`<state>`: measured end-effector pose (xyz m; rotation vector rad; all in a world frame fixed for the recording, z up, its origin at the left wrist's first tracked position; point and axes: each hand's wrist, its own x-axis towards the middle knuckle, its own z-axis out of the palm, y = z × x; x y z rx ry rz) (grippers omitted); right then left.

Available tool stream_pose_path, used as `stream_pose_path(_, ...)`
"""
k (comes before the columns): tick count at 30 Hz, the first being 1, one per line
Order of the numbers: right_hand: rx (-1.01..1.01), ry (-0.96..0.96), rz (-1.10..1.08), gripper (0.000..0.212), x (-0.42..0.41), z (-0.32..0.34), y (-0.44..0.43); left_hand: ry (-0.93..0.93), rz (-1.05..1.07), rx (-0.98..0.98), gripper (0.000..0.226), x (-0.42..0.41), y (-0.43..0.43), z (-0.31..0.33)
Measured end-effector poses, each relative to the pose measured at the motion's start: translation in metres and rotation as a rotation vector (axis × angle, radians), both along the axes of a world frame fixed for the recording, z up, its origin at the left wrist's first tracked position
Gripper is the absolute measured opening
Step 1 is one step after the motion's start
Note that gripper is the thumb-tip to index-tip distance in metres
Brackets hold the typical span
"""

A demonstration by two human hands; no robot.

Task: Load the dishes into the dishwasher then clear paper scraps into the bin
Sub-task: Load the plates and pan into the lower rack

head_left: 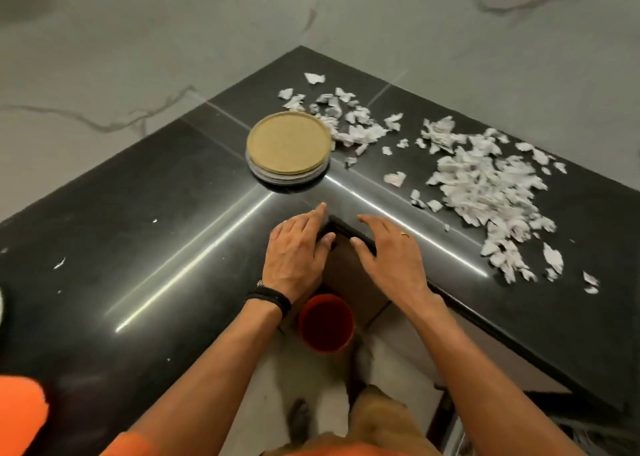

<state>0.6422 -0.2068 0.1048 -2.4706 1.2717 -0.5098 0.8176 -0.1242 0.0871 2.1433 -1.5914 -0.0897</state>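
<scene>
A stack of round plates (289, 147), tan one on top, sits on the black L-shaped counter (145, 213) near its inner corner. White paper scraps (485, 188) lie in heaps to the right of the plates and behind them. My left hand (294, 251) rests on the counter edge at the inner corner, fingers straight, holding nothing. My right hand (391, 251) rests flat on the other edge of the corner, thumb over the rim, also empty. A red bin (325, 322) stands on the floor below, between my forearms.
Marble-look walls rise behind the counter. A few tiny white scraps (59, 263) dot the left counter. A brown cabinet panel (349, 275) shows under the corner. My legs stand on the pale floor by the bin. A dark rack (554, 417) shows low right.
</scene>
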Motion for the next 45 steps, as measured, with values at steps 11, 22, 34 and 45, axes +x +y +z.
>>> stream_pose_path(11,-0.010,0.136,0.428,0.047,0.124,-0.002,-0.121,0.012,0.381,0.041,0.054,0.063,-0.058,0.006)
stream_pose_path(22,-0.128,0.407,0.726,0.043,0.197,-0.040,-0.184,0.054,0.656,0.048,0.046,0.073,-0.060,-0.002)
stream_pose_path(34,-0.240,0.207,0.690,0.038,0.183,-0.053,-0.171,0.013,0.569,0.067,0.044,0.077,-0.076,-0.003)
stream_pose_path(45,-0.290,-0.114,0.595,0.036,0.143,-0.006,-0.137,-0.067,0.445,-0.040,0.075,0.098,-0.081,0.009)
